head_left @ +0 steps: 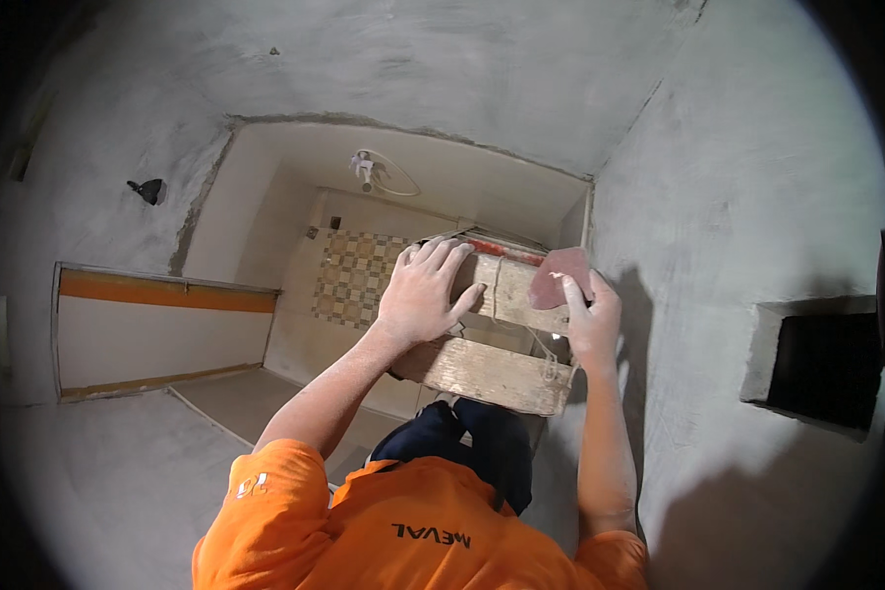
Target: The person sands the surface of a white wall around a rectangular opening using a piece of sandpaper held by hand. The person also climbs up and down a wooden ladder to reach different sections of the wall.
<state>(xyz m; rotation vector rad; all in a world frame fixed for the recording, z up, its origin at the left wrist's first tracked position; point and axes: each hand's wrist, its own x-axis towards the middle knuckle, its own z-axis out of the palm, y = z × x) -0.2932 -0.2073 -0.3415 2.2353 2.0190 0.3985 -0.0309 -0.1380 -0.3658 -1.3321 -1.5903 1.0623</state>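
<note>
Orange cloth is filling the foreground, where your shirt [413, 556] is spreading across the lower edge, and your dark trousers [501, 442] are showing just beyond it. Your left hand [425, 295] is lying over the left end of the upper wooden plank [521, 300], its fingers extending forward, its thumb standing apart from them and nothing being gripped there. Your right hand [595, 320] is pinching a maroon sheet [565, 261] (it is looking like sandpaper) between thumb and fingers, and the sheet is hanging over the plank's right end, though you cannot tell whether it is touching the wood. Nearer you, a lower wooden plank [482, 374] is running roughly alongside, a gap is separating the two, and a thin cord [498, 285] is looping around the upper one. A red strip [501, 251] is edging that plank's far side. Farther down, checkered tiles [349, 280] are covering part of the floor, and a shower fitting [366, 167] is hanging on the pale wall. To your right, a dark square opening [824, 372] is interrupting the grey wall [698, 197].
</note>
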